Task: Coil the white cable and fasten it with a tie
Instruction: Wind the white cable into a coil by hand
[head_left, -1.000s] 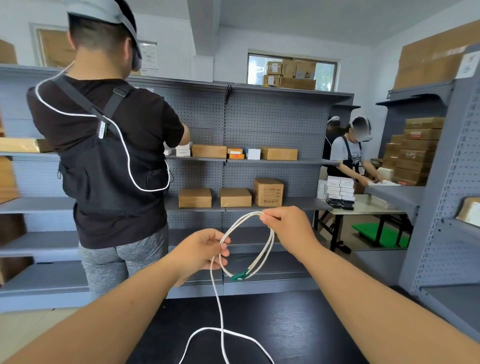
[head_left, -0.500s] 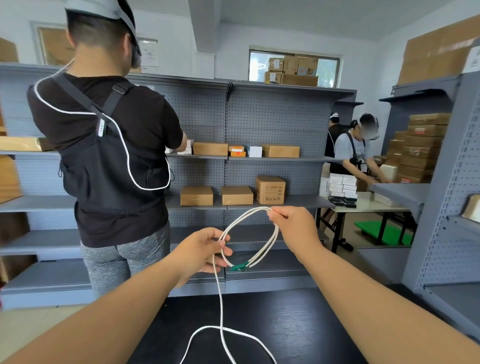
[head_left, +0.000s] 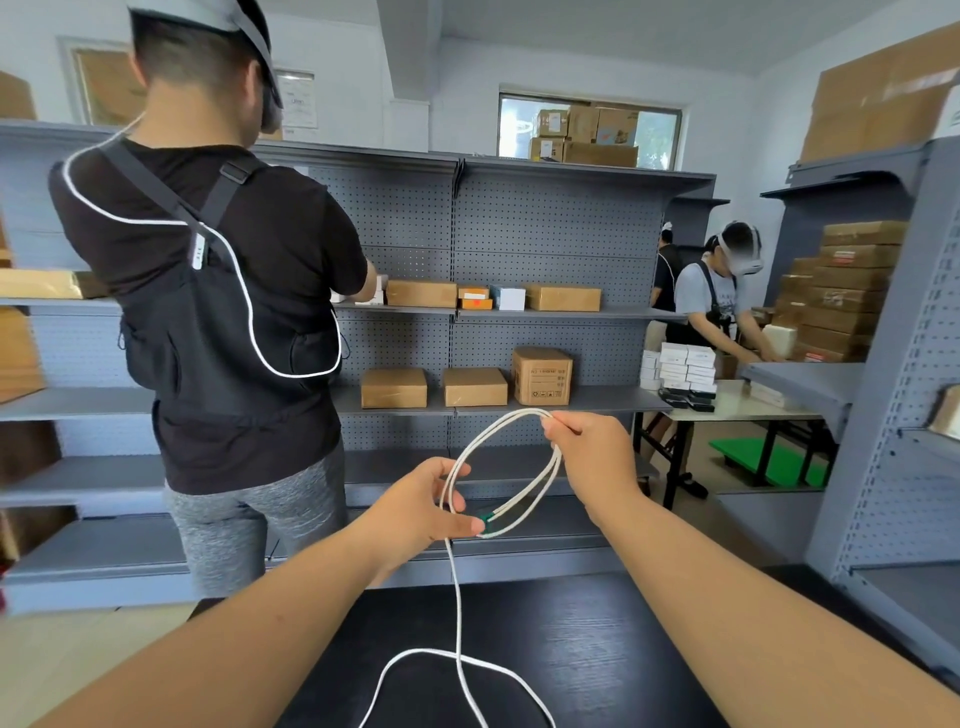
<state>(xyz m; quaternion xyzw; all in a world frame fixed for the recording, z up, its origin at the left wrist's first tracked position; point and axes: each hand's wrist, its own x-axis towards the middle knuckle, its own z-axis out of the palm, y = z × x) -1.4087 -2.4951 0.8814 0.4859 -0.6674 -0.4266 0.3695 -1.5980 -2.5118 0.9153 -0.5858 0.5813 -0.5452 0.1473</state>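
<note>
- centrally, right hand (head_left: 597, 452) pinches the white cable (head_left: 456, 597) loop at its one o'clock.
- left hand (head_left: 421, 509) holds the loop at seven o'clock.
- slack hangs at six o'clock onto black table (head_left: 597, 649).

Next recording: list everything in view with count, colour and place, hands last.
White cable: one, white with green end, partly coiled between both hands, tail hanging down over table.
Black wooden table: one, black, bottom centre.
Grey pegboard shelving: several units, grey, ahead and right.
Brown cardboard boxes: three, brown, lower shelf ahead; more elsewhere.
Person in black vest: one, left, facing shelving.
Person in grey shirt: one, right, at far table.
Left hand: one, pinches coil's lower part.
Right hand: one, pinches coil's top.
</note>
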